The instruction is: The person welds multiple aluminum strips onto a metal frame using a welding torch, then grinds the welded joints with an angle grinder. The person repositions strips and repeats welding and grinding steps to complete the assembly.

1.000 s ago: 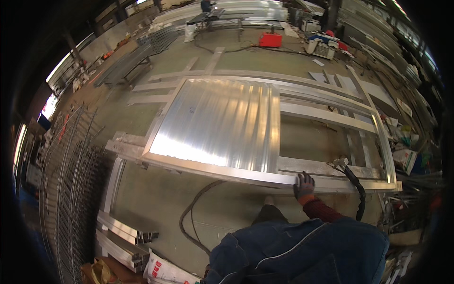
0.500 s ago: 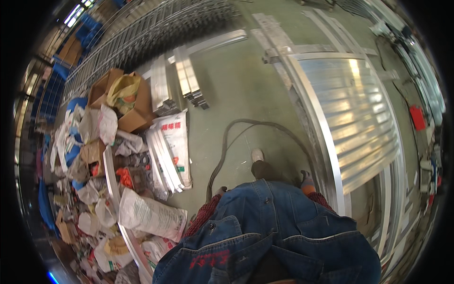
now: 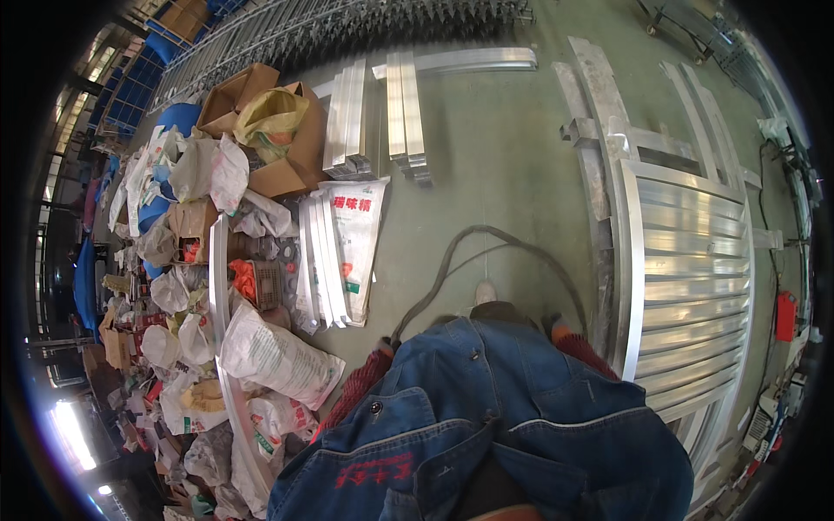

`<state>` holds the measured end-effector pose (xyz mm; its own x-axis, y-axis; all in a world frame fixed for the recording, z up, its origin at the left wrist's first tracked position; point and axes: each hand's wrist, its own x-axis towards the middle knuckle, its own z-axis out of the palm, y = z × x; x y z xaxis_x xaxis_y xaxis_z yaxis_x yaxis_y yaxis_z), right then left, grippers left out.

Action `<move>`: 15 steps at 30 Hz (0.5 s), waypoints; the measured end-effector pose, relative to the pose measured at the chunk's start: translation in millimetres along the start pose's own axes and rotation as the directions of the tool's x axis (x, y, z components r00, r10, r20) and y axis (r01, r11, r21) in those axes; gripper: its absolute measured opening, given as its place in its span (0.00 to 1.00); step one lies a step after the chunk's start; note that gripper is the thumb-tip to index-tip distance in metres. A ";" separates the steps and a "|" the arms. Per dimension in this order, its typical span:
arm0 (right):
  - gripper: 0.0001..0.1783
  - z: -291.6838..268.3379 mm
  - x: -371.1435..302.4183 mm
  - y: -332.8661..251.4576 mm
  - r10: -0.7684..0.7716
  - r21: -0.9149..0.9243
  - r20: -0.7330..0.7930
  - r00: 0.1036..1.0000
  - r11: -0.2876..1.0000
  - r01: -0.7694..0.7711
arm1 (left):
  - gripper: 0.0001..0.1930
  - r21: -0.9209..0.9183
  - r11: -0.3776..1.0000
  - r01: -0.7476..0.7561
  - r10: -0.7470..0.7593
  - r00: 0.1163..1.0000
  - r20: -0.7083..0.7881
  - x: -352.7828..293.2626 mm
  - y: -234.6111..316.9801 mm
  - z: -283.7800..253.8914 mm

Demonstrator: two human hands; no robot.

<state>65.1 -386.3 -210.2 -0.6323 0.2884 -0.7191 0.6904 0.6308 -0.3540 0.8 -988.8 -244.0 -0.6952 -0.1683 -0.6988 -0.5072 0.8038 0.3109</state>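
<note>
My left hand [image 3: 383, 346] hangs low beside my blue denim jacket [image 3: 486, 391], below a dark red knitted sleeve. Close to it is one end of a dark hose [image 3: 473, 231] that loops across the floor. On the other side my right hand [image 3: 557, 328], with some orange at the wrist, is near the hose's other end. Both hands are small and partly hidden, so whether either one touches the hose cannot be made out. One shoe [image 3: 486, 292] shows inside the loop. To the right lies a slatted metal panel [image 3: 691, 282] in a bright frame.
On the left are heaped bags and cartons, with an open cardboard box [image 3: 304, 143], a stuffed white sack [image 3: 280, 358] and metal strips [image 3: 323, 260] on a flat sack. Bundled metal bars [image 3: 404, 113] lie ahead. A red box [image 3: 785, 316] stands far right.
My view has turned, so the bars, panel and sacks sit differently in the picture. Both hands stay low at my sides, and the hose still loops before me.
</note>
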 end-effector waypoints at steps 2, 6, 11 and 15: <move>0.42 -13.8 30.5 -37.1 -0.032 -0.012 -0.011 0.999 0.999 0.031 | 0.36 0.069 0.997 -0.028 0.025 0.999 0.046 22.8 37.3 -34.3; 0.43 -45.2 84.7 -123.8 -0.081 -0.068 -0.005 0.997 0.994 0.080 | 0.27 -0.215 0.975 -0.058 0.014 0.979 -0.202 29.9 122.5 -84.4; 0.44 -59.2 140.3 -250.1 -0.153 -0.108 0.031 0.988 0.982 0.155 | 0.33 -0.552 0.830 -0.074 -0.029 0.984 -0.176 68.0 191.0 -148.8; 0.44 -54.2 187.2 -340.3 -0.129 -0.057 0.035 0.991 0.990 0.131 | 0.38 -0.440 0.894 -0.091 0.038 0.991 -0.127 157.6 201.4 -192.3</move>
<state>-307.3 -508.0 -191.9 -0.7034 0.1796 -0.6877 0.5807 0.7032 -0.4103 -308.9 -963.2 -167.6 -0.7732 -0.2086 -0.5989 -0.6140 0.4827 0.6245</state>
